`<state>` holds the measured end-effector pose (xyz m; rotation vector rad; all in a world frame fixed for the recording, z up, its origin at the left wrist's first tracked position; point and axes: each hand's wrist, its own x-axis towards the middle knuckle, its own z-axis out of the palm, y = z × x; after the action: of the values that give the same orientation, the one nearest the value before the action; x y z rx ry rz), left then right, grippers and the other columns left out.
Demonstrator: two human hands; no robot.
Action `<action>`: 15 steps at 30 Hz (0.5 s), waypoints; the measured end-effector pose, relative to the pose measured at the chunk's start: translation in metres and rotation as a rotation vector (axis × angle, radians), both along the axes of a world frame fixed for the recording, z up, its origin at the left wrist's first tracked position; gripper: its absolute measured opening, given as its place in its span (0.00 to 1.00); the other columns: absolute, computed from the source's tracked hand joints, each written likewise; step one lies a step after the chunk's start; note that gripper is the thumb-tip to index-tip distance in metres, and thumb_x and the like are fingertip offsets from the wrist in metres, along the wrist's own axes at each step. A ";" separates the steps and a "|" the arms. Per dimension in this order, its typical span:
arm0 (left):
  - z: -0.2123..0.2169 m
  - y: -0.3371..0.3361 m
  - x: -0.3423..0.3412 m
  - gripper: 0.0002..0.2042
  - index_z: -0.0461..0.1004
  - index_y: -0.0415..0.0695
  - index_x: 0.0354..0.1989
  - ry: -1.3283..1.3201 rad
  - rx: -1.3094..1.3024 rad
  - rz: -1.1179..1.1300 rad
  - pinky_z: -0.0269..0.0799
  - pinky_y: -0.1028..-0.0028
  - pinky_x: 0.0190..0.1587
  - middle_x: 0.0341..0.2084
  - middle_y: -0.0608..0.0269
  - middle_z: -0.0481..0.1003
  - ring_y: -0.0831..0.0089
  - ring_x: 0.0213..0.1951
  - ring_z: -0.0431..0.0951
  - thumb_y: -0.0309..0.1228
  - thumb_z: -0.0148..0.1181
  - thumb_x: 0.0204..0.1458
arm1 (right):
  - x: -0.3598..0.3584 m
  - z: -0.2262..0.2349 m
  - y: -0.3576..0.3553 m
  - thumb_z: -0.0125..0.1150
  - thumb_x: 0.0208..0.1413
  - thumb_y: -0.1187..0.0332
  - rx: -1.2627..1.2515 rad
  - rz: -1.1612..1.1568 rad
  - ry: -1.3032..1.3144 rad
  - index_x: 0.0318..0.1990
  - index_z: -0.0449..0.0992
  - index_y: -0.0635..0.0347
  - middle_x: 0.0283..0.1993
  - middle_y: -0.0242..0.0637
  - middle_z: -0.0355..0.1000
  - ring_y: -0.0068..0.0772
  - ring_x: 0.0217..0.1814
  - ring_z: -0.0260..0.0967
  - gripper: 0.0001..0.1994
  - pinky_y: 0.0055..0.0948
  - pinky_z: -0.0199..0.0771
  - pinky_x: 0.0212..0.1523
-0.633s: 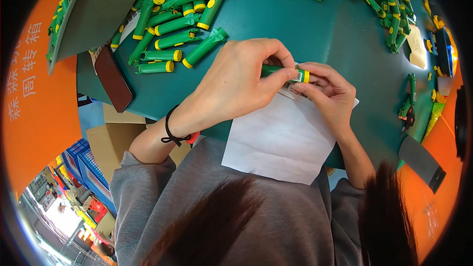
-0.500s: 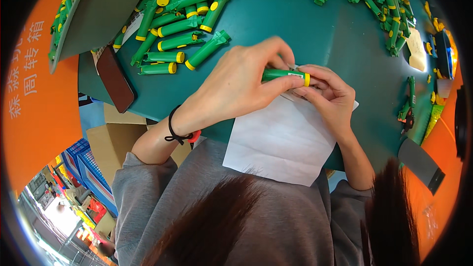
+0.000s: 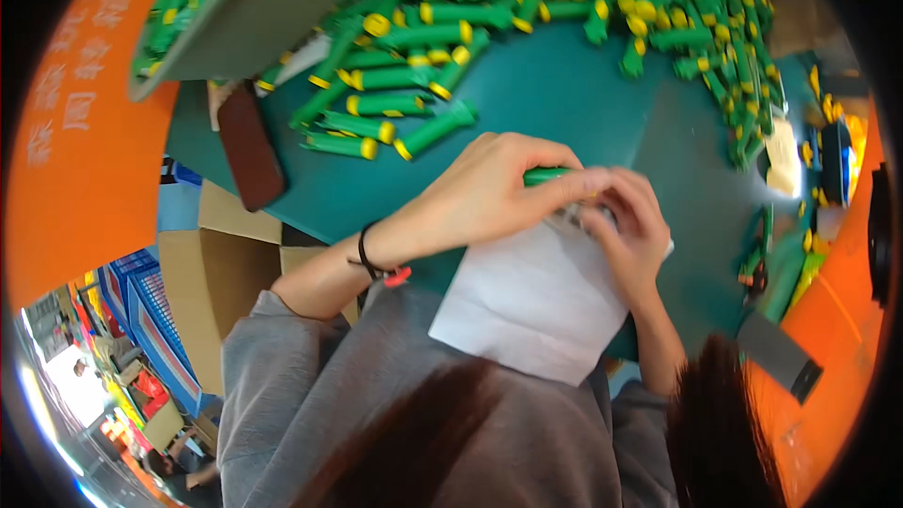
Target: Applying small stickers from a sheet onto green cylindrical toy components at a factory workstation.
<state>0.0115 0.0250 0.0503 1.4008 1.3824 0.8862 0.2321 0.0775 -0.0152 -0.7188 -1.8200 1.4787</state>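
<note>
The left hand [image 3: 489,193] lies curled over a green tube [image 3: 546,175], thumb and fingers pressed around it so that only a short stretch of the tube shows above the knuckles. The right hand [image 3: 632,226] meets it at the tube's far end, fingertips bunched there; motion blur hides whether they pinch the tube itself. Just beneath both hands lies a white paper sheet [image 3: 536,296] on the teal table [image 3: 555,85]. Beyond the left hand's knuckles a heap of green tubes with yellow caps [image 3: 414,85] is spread.
</note>
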 end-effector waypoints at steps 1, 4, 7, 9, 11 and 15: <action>0.020 -0.005 -0.010 0.12 0.81 0.37 0.43 0.123 -0.018 0.095 0.70 0.79 0.35 0.34 0.64 0.81 0.81 0.32 0.75 0.35 0.60 0.61 | 0.002 0.013 0.000 0.72 0.46 0.79 0.173 -0.016 -0.188 0.57 0.72 0.67 0.58 0.43 0.64 0.38 0.58 0.68 0.27 0.35 0.73 0.57; 0.052 -0.005 -0.067 0.09 0.81 0.40 0.40 0.280 0.588 0.636 0.75 0.74 0.43 0.36 0.56 0.82 0.68 0.40 0.81 0.31 0.58 0.61 | 0.004 0.032 -0.005 0.77 0.41 0.70 0.560 -0.035 -0.460 0.56 0.73 0.63 0.57 0.44 0.66 0.46 0.59 0.66 0.31 0.41 0.71 0.57; 0.100 -0.006 -0.144 0.10 0.78 0.37 0.41 0.748 0.771 1.015 0.72 0.68 0.38 0.32 0.55 0.79 0.59 0.36 0.79 0.32 0.56 0.62 | 0.003 0.030 -0.009 0.78 0.38 0.64 0.657 0.034 -0.593 0.56 0.73 0.61 0.56 0.44 0.68 0.51 0.61 0.63 0.33 0.45 0.68 0.58; 0.090 0.003 -0.188 0.11 0.78 0.38 0.44 1.068 0.890 0.970 0.71 0.72 0.41 0.35 0.57 0.79 0.64 0.37 0.78 0.33 0.54 0.63 | 0.001 0.029 -0.012 0.78 0.39 0.64 0.681 0.022 -0.592 0.56 0.73 0.62 0.56 0.44 0.69 0.52 0.60 0.63 0.33 0.45 0.68 0.58; 0.078 0.015 -0.188 0.07 0.77 0.40 0.39 1.435 1.166 0.952 0.71 0.67 0.41 0.35 0.57 0.79 0.58 0.38 0.78 0.31 0.58 0.60 | -0.002 0.033 -0.015 0.76 0.42 0.65 0.714 0.018 -0.618 0.56 0.73 0.64 0.56 0.45 0.70 0.53 0.59 0.65 0.31 0.45 0.67 0.59; 0.037 -0.017 -0.048 0.11 0.79 0.42 0.43 0.432 0.448 0.396 0.76 0.67 0.41 0.37 0.55 0.80 0.61 0.41 0.80 0.32 0.65 0.53 | -0.007 0.027 -0.012 0.74 0.45 0.67 0.728 0.020 -0.616 0.56 0.73 0.65 0.56 0.46 0.71 0.54 0.59 0.66 0.29 0.44 0.68 0.58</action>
<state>-0.0363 0.0083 0.0877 1.7601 1.9157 1.2579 0.2252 0.0659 0.0114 -0.8124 -2.6003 0.5099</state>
